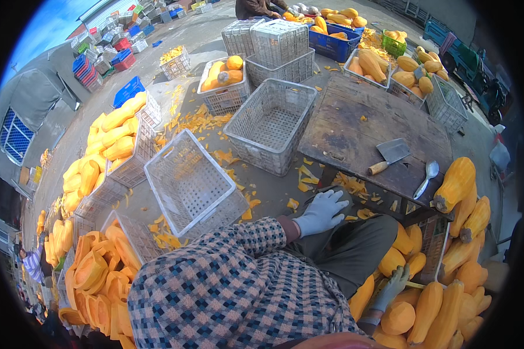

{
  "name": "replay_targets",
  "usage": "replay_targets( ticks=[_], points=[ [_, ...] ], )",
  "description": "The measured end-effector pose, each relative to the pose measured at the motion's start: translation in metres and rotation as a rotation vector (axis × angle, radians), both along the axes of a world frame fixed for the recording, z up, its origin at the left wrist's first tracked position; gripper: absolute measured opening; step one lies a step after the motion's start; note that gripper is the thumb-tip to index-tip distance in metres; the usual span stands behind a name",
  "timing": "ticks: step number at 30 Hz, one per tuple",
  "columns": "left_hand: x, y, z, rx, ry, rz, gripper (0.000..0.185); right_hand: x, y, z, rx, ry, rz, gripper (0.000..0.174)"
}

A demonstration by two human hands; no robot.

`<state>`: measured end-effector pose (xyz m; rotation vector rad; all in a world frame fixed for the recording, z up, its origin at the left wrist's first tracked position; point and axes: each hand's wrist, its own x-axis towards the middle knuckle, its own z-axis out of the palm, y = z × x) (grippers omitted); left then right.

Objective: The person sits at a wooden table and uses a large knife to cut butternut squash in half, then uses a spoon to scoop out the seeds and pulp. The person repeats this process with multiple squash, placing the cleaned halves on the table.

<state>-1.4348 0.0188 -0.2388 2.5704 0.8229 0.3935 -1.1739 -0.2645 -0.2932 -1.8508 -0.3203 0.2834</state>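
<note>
My left hand (pixel 321 213), in a pale knitted glove, rests on my left knee with its fingers a little apart and nothing in it. Low at my right side, my right hand (pixel 393 285), also gloved, reaches in among whole butternut squashes (pixel 427 305). Its fingertips lie against a squash (pixel 391 261); whether they grip it cannot be made out. Ahead of me stands a low wooden table (pixel 358 118). On it lie a cleaver (pixel 393 152) with a wooden handle and a metal spoon (pixel 427 179). One squash (pixel 456 183) lies across the table's near right corner.
Two plastic crates, one grey (pixel 270 122) and one white (pixel 192 187), stand left of the table with only scraps inside. Crates of peeled squash (pixel 122 126) and halved squash (pixel 96 279) line my left. Peelings (pixel 201 122) litter the ground. Another person (pixel 260 8) sits far ahead.
</note>
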Motion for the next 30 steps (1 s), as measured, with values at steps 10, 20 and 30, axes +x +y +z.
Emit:
replay_targets(
  ticks=[10, 20, 30],
  points=[
    [0.001, 0.002, -0.003, 0.059, 0.001, 0.006, 0.048, -0.015, -0.005, 0.013, 0.056, -0.039, 0.064, 0.051],
    [0.0, 0.005, -0.013, 0.083, -0.111, 0.013, 0.047, -0.012, 0.001, 0.006, -0.013, -0.046, 0.031, 0.049],
    [0.004, 0.011, -0.013, -0.019, -0.193, -0.017, 0.048, 0.02, 0.021, 0.029, 0.031, -0.149, -0.04, 0.05]
  ],
)
